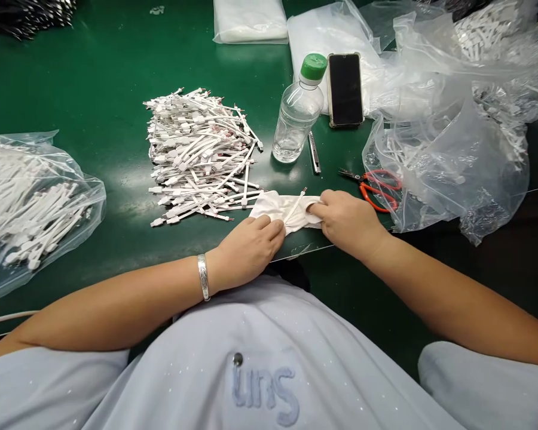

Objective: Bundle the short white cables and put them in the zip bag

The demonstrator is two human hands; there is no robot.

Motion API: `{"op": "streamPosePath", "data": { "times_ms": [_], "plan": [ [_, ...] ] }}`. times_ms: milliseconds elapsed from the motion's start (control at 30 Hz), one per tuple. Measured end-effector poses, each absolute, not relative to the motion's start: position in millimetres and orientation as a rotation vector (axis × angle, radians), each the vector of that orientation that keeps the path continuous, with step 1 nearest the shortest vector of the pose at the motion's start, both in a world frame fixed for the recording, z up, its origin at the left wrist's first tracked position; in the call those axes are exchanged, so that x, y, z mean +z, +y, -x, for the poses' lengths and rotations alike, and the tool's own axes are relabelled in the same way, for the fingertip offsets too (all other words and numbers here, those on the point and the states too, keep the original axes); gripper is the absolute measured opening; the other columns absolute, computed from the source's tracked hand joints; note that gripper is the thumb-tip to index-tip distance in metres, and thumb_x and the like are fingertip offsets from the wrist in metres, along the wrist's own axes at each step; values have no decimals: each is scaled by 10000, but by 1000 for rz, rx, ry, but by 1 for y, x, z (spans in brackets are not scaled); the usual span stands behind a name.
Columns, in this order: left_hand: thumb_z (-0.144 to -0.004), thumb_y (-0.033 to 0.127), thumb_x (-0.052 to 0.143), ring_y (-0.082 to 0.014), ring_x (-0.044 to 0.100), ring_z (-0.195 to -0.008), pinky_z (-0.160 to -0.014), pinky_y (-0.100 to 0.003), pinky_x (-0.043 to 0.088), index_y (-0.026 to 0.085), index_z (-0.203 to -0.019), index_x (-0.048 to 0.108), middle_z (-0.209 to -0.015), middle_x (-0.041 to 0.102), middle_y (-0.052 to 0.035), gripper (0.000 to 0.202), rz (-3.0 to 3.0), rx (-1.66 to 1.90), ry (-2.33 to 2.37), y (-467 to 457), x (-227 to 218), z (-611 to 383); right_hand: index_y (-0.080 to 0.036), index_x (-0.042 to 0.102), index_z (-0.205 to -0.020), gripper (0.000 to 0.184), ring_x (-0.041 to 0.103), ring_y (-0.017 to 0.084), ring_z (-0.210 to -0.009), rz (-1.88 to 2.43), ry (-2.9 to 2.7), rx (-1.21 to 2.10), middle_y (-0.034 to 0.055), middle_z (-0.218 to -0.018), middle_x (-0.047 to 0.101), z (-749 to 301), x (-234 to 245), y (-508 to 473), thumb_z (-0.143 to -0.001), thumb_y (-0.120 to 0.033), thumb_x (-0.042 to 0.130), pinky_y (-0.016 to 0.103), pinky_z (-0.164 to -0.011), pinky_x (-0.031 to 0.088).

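Note:
A white cloth (283,210) lies folded on the green workbench (94,77), with a thin white cable (295,208) lying across it. My left hand (253,248) presses down on the cloth's near side, fingers together. My right hand (347,224) grips the cloth's right end, its fingers curled over the fold. The cable's far tip sticks up past the cloth's top edge, and its lower end is hidden under my left fingers. Just left of the cloth is a loose heap of white cables with connectors (197,155), its nearest ends almost touching the cloth.
A clear bag of white cables (31,203) lies at the left. Ahead stand a water bottle with a green cap (298,113) and a black phone (345,89), with a small metal tool (314,152) beside them. Orange-handled scissors (376,190) lie near crumpled plastic bags (448,149).

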State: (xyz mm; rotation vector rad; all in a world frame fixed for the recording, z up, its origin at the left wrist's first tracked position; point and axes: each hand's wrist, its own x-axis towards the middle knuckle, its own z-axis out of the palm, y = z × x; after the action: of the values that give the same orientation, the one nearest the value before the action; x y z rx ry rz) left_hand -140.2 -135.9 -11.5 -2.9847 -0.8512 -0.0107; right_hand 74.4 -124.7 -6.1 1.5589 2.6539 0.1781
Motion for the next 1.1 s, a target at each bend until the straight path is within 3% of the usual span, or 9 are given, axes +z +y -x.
{"op": "streamPosePath", "data": {
  "times_ms": [267, 467, 633, 833, 1100],
  "plan": [
    [-963, 192, 371, -201, 540, -850, -674, -330, 390, 98, -1096, 610, -1094, 630, -119, 289, 2980, -22, -839, -136, -13, 141, -191, 707, -1034, 372, 478, 204, -757, -1552, 2625, 133, 107, -845, 604, -67, -4, -123, -860, -81, 397, 304, -580, 234],
    [-965, 186, 360, -201, 530, -837, -666, -339, 395, 111, -1060, 618, -1061, 632, -107, 285, 2986, -52, -846, -135, -15, 141, -193, 724, -947, 325, 480, 195, -757, -1473, 2677, 66, 92, -810, 597, -66, -6, -126, -849, -80, 435, 303, -595, 241],
    [-963, 184, 362, -198, 529, -820, -654, -338, 385, 112, -1069, 628, -1081, 637, -95, 294, 2967, -58, -844, -135, -17, 142, -180, 717, -998, 336, 469, 201, -748, -1678, 2577, 186, 108, -854, 606, -68, -7, -127, -858, -81, 428, 312, -580, 220],
    [-952, 190, 391, -196, 536, -814, -670, -335, 392, 116, -1059, 640, -1044, 656, -78, 282, 2953, -85, -848, -135, -17, 142, -187, 708, -1031, 342, 475, 198, -757, -1495, 2681, 97, 100, -850, 614, -61, -7, -124, -873, -89, 420, 311, -601, 238],
    [-960, 193, 356, -160, 534, -759, -740, -306, 431, 126, -890, 672, -899, 667, -92, 331, 3093, -188, -892, -126, -7, 140, -216, 718, -1003, 351, 492, 194, -783, -1487, 2699, 15, 86, -854, 612, -63, -9, -124, -867, -100, 416, 307, -599, 247]
  ]
}}
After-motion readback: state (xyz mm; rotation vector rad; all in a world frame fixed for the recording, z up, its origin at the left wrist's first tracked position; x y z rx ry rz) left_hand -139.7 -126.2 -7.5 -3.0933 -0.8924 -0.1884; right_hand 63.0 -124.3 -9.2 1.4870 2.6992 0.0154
